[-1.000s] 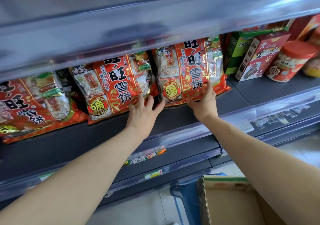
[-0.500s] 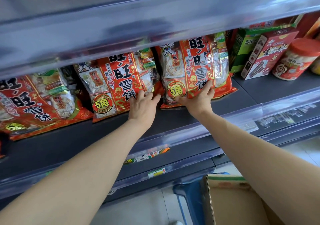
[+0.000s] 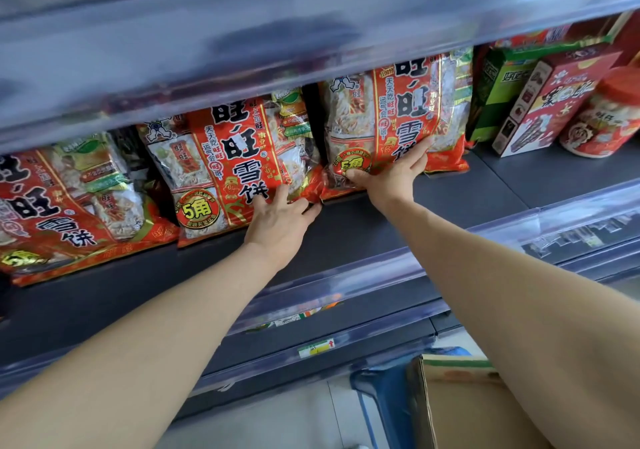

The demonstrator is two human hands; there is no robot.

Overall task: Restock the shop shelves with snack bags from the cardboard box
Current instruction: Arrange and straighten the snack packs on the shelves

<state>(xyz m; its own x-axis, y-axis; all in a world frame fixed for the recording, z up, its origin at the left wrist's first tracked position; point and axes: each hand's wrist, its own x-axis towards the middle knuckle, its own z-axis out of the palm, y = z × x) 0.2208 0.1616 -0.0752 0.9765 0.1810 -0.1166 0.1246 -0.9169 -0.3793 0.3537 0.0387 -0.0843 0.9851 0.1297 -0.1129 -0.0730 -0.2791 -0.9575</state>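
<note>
Three large red snack bags lean on the dark shelf (image 3: 467, 203). My left hand (image 3: 277, 222) presses flat on the lower right corner of the middle snack bag (image 3: 228, 164), fingers spread. My right hand (image 3: 391, 171) lies on the lower front of the right snack bag (image 3: 398, 109), thumb near its yellow price circle. A third red snack bag (image 3: 62, 206) sits at the far left. The cardboard box (image 3: 457, 410) stands open on the floor at the lower right, partly hidden by my right arm.
A green box (image 3: 498, 92), a red box (image 3: 550, 106) and a red-lidded jar (image 3: 602, 123) fill the shelf's right end. An upper shelf edge (image 3: 277, 33) overhangs the bags. A clear plastic rail (image 3: 485, 241) runs along the shelf front. A blue stool (image 3: 384, 396) holds the carton.
Both hands have slid further up and back onto the two bags, pushing them deeper on the shelf. The view has moved closer and slightly left.
</note>
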